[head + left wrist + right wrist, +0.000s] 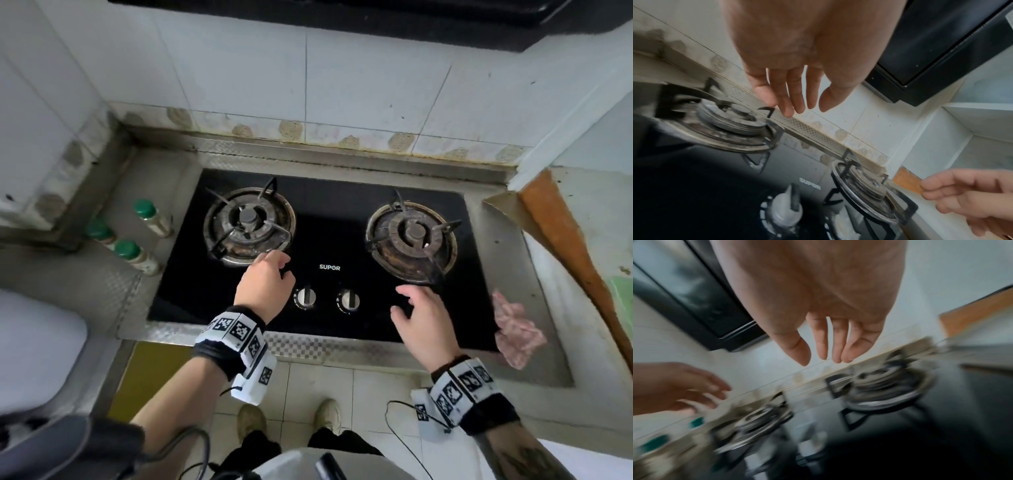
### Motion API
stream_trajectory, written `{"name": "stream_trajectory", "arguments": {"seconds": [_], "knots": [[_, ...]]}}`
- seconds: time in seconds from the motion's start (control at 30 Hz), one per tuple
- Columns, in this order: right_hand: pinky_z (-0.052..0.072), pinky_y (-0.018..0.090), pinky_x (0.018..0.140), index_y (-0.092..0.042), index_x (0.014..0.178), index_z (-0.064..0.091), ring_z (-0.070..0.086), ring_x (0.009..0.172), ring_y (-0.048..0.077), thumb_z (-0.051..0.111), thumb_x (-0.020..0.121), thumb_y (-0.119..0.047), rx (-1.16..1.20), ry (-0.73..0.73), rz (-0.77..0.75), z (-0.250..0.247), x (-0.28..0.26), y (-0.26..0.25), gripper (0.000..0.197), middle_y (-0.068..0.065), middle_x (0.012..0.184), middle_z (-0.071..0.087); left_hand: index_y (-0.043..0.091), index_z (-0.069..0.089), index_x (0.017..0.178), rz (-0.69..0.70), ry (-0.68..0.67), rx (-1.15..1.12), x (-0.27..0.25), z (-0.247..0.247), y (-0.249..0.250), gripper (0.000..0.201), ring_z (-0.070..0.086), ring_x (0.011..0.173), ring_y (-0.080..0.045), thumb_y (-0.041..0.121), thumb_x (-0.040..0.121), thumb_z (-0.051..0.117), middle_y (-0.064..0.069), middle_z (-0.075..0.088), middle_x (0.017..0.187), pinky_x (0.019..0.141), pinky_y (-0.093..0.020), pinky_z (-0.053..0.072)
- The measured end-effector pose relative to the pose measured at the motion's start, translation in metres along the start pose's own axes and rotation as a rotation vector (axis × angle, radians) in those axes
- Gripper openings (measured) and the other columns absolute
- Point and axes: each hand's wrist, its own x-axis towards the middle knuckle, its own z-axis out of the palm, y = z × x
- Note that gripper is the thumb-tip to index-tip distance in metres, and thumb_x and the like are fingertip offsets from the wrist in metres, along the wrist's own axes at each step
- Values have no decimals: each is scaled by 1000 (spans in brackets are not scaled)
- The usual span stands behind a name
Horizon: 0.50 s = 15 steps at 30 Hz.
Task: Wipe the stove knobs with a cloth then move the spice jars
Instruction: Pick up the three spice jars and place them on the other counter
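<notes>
Two silver stove knobs, the left knob (pixel 306 296) and the right knob (pixel 349 300), sit at the front middle of the black glass stove (pixel 325 240). My left hand (pixel 265 279) hovers just left of the left knob, fingers relaxed and empty; in the left wrist view the left hand (pixel 795 91) shows straight fingers. My right hand (pixel 419 317) hovers right of the right knob, open and empty, as the right hand (pixel 828 344) also shows. A pink cloth (pixel 517 330) lies crumpled on the counter right of the stove. Three green-lidded spice jars (pixel 150 219) (pixel 99 233) (pixel 135 255) stand left of the stove.
Two burners with pan supports, the left burner (pixel 248 221) and the right burner (pixel 412 236), take up the stove's back half. A black range hood (pixel 411 20) hangs above. A white appliance (pixel 37 346) sits at the near left. An orange-edged board (pixel 561 240) leans at the right.
</notes>
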Motion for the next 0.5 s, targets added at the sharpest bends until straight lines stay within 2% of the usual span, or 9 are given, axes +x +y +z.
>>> {"name": "stream_trajectory", "arguments": {"seconds": [0.1, 0.27, 0.37, 0.5], "knots": [[48, 30, 88, -15, 121, 60, 57, 107, 19, 63, 88, -17, 27, -124, -112, 36, -2, -56, 33, 0, 113, 61, 15, 62, 114, -47, 63, -30, -3, -26, -30, 32, 62, 103, -25, 16, 82, 57, -5, 64, 113, 90, -39, 50], [49, 30, 86, -16, 118, 61, 58, 104, 17, 63, 87, -17, 67, -257, -266, 89, 7, -140, 31, -4, 109, 61, 15, 61, 117, -185, 182, -64, -4, -77, -89, 35, 60, 108, -26, 15, 82, 55, -5, 62, 115, 92, -37, 49], [47, 30, 89, -17, 120, 60, 56, 107, 15, 62, 88, -19, 63, -336, -333, 119, 12, -190, 32, -3, 113, 60, 15, 60, 119, -274, 256, -74, -1, -107, -128, 38, 58, 111, -27, 15, 82, 54, -6, 61, 118, 93, -35, 47], [45, 33, 93, -15, 123, 57, 56, 110, 20, 61, 88, -17, 50, -423, -403, 159, 28, -244, 35, 2, 116, 59, 14, 55, 119, -420, 365, -138, 10, -131, -167, 38, 56, 109, -32, 15, 81, 56, -10, 55, 116, 88, -35, 44]]}}
